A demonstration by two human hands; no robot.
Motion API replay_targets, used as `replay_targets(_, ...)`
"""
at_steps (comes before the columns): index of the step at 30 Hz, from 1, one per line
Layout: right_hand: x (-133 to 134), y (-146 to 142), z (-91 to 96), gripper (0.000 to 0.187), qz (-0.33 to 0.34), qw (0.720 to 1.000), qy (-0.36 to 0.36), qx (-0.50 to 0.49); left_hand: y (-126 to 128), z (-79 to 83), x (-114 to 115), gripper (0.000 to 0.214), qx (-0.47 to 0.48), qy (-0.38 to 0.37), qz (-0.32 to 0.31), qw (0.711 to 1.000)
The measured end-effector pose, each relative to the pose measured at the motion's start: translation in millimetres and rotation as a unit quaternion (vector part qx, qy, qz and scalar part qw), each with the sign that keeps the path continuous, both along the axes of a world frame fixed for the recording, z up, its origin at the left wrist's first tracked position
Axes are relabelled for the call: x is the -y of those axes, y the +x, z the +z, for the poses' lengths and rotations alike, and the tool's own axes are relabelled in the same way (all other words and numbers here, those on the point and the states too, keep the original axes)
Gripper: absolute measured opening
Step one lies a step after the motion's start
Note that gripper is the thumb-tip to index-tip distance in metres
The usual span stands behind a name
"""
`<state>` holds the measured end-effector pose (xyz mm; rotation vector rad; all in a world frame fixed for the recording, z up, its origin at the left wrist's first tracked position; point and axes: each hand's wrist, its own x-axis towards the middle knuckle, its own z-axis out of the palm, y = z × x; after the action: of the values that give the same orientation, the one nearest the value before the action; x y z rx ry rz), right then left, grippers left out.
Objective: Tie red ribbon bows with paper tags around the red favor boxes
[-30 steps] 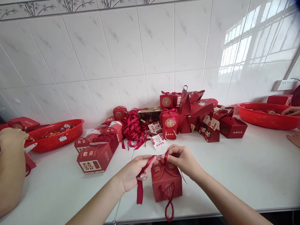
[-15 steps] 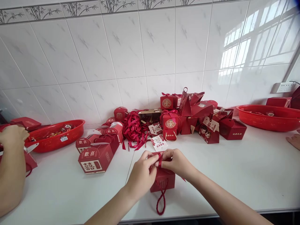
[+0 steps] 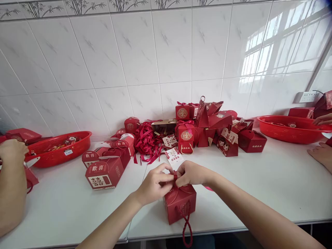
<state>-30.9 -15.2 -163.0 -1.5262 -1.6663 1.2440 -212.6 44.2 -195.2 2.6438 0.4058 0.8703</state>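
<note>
In front of me on the white table stands a red gift box (image 3: 181, 206) with a twisted cord handle (image 3: 187, 231) hanging off its near side. My left hand (image 3: 155, 182) pinches a red ribbon (image 3: 175, 176) at the top of the box. On the other side my right hand (image 3: 192, 174) is closed on the same ribbon, its fingertips close to those of the left. The fingers hide most of the ribbon. Just behind my hands lies a white printed card (image 3: 174, 156), and behind that a tangled heap of red ribbons (image 3: 147, 141).
Red boxes (image 3: 105, 174) stand left; more boxes (image 3: 213, 121) are piled at the tiled wall. Red basins with wrapped sweets stand left (image 3: 80, 141) and right (image 3: 290, 134). Another person's arm (image 3: 12, 186) is at far left, and another person's hands (image 3: 321, 154) are at far right.
The gift box has turned and tilted slightly, showing more of its top and side. My hands have drawn the ribbon lower against it. At far right, another person's hands have come further into view.
</note>
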Motion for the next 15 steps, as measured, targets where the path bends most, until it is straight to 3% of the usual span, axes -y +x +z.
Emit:
replay_targets(7, 2, 11, -9.5, 0.008, -0.043, 0.999, 0.025, -0.010, -3, -9.3, 2, 0.013, 0.125, -0.104, 0.015, 0.987)
replay_targets(15, 11, 25, -21.7, 0.010, -0.086, 0.995, 0.052, -0.021, -28, -1.6, -2, 0.007, 0.048, -0.250, 0.069, 0.965)
